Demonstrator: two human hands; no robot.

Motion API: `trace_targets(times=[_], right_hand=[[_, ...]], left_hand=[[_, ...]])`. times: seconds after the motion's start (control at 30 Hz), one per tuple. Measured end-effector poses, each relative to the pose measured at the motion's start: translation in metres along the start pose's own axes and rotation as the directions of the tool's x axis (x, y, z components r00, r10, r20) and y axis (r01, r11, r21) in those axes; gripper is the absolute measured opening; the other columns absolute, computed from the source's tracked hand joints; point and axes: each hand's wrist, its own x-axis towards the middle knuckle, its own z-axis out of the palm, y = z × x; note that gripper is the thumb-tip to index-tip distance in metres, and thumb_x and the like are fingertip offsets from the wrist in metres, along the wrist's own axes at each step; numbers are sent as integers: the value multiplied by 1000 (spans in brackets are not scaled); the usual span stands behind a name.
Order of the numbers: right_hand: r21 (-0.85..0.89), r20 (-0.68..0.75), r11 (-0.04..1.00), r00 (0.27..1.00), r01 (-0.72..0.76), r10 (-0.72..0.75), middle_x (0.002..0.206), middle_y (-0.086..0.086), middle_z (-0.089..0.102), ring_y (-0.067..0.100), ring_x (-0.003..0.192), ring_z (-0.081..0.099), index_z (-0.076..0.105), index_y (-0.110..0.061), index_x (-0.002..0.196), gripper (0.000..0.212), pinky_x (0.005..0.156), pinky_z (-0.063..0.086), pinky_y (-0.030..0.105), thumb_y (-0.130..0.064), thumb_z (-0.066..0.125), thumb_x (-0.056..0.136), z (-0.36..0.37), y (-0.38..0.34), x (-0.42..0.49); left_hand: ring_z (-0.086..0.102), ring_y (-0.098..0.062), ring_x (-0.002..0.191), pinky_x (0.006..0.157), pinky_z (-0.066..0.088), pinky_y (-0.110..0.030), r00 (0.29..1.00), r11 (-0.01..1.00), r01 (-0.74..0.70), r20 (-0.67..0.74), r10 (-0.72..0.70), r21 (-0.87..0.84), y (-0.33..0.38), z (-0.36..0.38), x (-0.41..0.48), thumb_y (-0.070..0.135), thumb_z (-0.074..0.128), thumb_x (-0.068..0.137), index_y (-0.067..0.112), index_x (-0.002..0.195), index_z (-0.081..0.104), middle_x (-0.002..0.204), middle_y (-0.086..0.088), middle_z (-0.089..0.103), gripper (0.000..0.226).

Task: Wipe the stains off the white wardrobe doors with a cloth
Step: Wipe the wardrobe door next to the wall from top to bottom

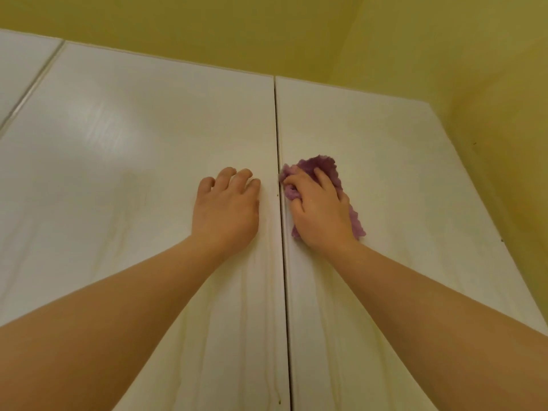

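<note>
Your right hand (318, 212) grips the bunched purple cloth (321, 167) against the right wardrobe door (385, 179); your left hand (225, 209) rests loosely curled, holding nothing, on the left door (118, 173).

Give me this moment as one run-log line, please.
right hand: grips purple cloth against right wardrobe door | left hand: rests on left wardrobe door, holds nothing
</note>
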Motion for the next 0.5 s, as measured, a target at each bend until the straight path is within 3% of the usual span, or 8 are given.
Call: trace_targets(times=[0.1,0.2,0.27,0.33,0.37,0.43,0.5], right_hand=[[-26,78,1000,997,3,-1,145,-16,33,11,141,6,39,-36,132,40,110,11,47,-20,33,96,5,-1,0],[-62,179,997,983,45,-34,137,-13,42,11,140,13,42,-36,127,39,111,6,50,-18,33,94,6,-4,-9],[-54,137,996,989,70,-62,111,-12,57,11,126,36,54,-29,108,28,108,16,43,-19,33,93,3,-5,-20],[-14,-3,999,999,36,-36,72,-14,59,16,99,55,54,-26,87,24,101,28,36,-22,30,87,-2,-5,-31],[63,-94,998,995,-17,23,64,-12,57,19,88,60,51,-26,83,22,98,34,38,-20,31,85,-5,-4,-35],[209,-220,968,958,-140,186,77,-6,63,23,79,63,51,-27,89,21,92,42,46,-14,35,85,-9,-2,-36],[170,-240,967,944,-190,228,97,-5,62,23,92,62,52,-26,104,28,98,37,48,-11,37,85,-12,-2,-36]], left_hand=[[51,-31,118,86,21,-36,990,997,-74,-120,74,-2,-3,2,-5,23,36,87,13,116,64,125,-5,60,41],[58,-32,107,82,25,-37,961,989,-145,-236,143,9,-6,6,-9,18,45,80,12,98,70,109,-5,67,31],[59,-31,107,82,26,-36,951,985,-170,-268,156,-32,-5,3,-15,15,44,79,12,95,70,106,-4,68,30],[60,-31,105,82,26,-36,949,979,-187,-273,158,-81,-4,1,-23,10,46,77,12,94,70,103,-3,69,30],[61,-31,105,82,26,-36,949,976,-195,-273,161,-102,-3,0,-26,7,50,74,11,95,71,103,-3,69,30],[61,-32,106,83,25,-36,944,971,-203,-287,161,-125,-4,1,-29,3,54,70,11,96,71,103,-4,69,31],[61,-33,107,84,24,-35,945,971,-206,-283,165,-125,-4,1,-30,2,55,69,9,96,71,102,-4,69,33]])
